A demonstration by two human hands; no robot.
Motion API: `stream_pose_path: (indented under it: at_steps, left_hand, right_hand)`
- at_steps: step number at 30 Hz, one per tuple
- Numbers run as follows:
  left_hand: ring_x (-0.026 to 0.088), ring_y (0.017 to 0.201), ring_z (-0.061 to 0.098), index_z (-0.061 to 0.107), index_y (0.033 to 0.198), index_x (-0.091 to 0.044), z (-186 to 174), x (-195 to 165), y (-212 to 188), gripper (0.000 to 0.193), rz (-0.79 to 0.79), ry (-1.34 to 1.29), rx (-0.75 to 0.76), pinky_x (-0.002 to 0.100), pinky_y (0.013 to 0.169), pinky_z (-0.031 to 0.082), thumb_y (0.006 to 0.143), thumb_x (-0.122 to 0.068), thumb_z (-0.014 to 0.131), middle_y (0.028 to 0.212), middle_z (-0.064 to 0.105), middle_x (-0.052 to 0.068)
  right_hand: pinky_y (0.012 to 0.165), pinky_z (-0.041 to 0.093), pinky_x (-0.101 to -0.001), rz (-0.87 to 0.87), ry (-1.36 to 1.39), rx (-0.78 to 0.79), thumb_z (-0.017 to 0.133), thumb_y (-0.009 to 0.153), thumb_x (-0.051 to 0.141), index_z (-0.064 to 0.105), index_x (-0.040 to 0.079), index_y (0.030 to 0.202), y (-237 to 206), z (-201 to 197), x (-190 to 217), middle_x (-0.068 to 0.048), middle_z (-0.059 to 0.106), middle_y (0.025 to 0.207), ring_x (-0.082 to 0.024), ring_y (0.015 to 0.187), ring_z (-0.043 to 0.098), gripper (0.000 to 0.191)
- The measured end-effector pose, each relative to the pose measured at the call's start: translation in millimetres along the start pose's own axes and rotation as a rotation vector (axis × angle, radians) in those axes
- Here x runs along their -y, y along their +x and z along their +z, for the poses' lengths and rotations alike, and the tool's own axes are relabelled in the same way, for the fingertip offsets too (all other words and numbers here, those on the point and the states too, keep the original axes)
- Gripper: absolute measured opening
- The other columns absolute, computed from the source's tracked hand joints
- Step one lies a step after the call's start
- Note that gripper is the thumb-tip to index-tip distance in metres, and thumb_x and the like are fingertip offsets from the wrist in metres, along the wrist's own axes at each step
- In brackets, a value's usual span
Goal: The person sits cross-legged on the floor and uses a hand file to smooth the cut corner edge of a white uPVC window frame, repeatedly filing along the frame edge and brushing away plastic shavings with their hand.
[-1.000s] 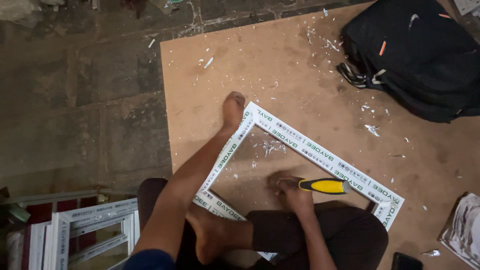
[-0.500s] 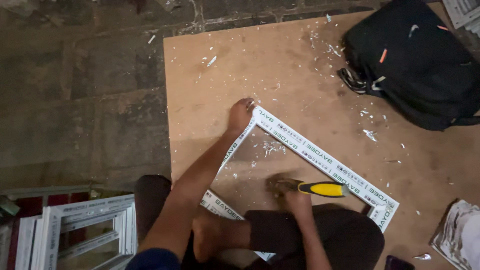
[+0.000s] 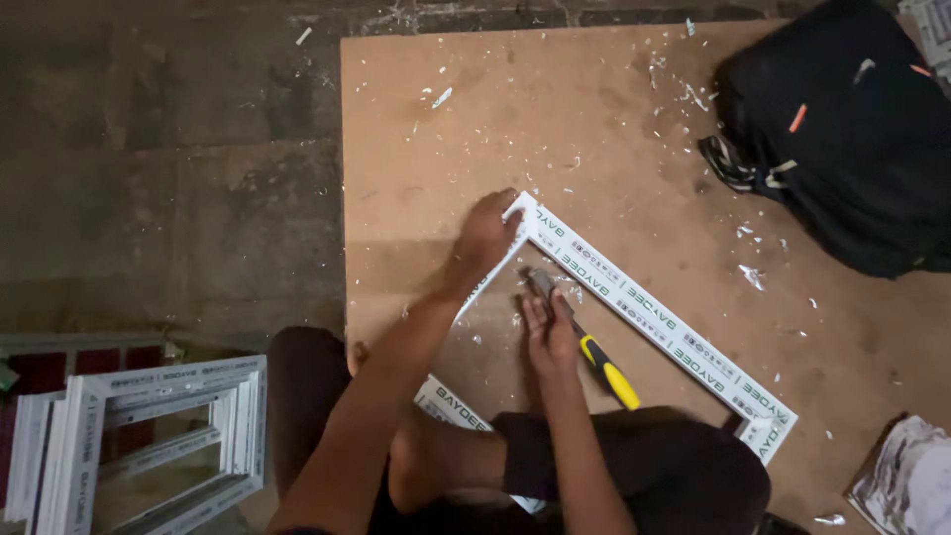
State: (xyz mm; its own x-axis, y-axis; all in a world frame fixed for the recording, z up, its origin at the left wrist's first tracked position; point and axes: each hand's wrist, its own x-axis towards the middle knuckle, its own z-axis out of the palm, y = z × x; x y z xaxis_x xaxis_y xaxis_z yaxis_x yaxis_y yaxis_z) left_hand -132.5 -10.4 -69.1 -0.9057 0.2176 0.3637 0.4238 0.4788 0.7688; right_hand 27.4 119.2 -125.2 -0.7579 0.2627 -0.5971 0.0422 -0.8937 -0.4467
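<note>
My left hand (image 3: 485, 238) clamps the white frame (image 3: 634, 297) corner near the board's (image 3: 416, 129) middle — right hand (image 3: 550, 332) grips the chisel (image 3: 584, 342) — I'd scrape shallow

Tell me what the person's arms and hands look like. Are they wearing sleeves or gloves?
Both arms are bare right down to the wrist, with no sleeves showing. The left hand and the right hand have no gloves, and I can see no rings, watch or bracelets. The fingers are bare too.
</note>
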Motion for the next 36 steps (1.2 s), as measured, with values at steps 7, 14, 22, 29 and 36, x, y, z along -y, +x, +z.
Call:
stream_pose_path:
  at_steps: [7,14,22,29,36]
  left_hand:
    - [0.037,0.119,0.059,0.064,0.129,-0.006,-14,-19,4,0.042,-0.042,0.111,0.177,0.046,0.097,0.05,0.092,-0.024,0.067,0.124,0.066,0.015]
    - [0.034,0.12,0.063,0.065,0.128,-0.007,1,2,2,0.033,-0.072,0.108,0.093,0.044,0.104,0.05,0.097,-0.019,0.064,0.122,0.071,0.013]
    - [0.034,0.112,0.067,0.07,0.121,-0.007,-3,0,2,0.036,-0.186,0.014,0.081,0.044,0.095,0.052,0.092,-0.028,0.071,0.118,0.072,0.015]
    - [0.036,0.098,0.072,0.076,0.113,-0.01,2,6,5,0.024,-0.277,-0.064,0.047,0.043,0.087,0.057,0.097,-0.023,0.063,0.105,0.075,0.017]
    - [0.036,0.095,0.071,0.074,0.107,-0.008,7,9,5,0.021,-0.215,-0.009,-0.032,0.045,0.086,0.056,0.098,-0.02,0.061,0.102,0.075,0.017]
  right_hand:
    - [0.08,0.06,-0.0327,0.253,0.105,0.16,0.057,0.103,0.043,0.065,0.009,0.122,-4,4,-21,-0.011,0.076,0.106,-0.018,0.083,0.07,0.04]
    - [0.074,0.059,-0.0378,-0.576,-1.929,0.055,0.073,0.086,0.044,0.074,0.012,0.111,-95,-8,46,-0.015,0.077,0.095,-0.029,0.081,0.075,0.04]
    - [0.074,0.057,-0.0484,-0.68,-2.089,0.244,0.074,0.085,0.035,0.067,0.007,0.122,-118,-1,61,-0.019,0.073,0.105,-0.04,0.086,0.072,0.047]
    - [0.065,0.054,-0.0405,-0.559,-1.742,0.082,0.063,0.098,0.026,0.062,0.003,0.135,-128,1,69,-0.02,0.074,0.085,-0.029,0.073,0.074,0.043]
    - [0.058,0.051,-0.043,-0.78,-1.862,0.047,0.063,0.101,0.026,0.062,0.007,0.143,-94,18,63,-0.024,0.069,0.081,-0.033,0.063,0.066,0.046]
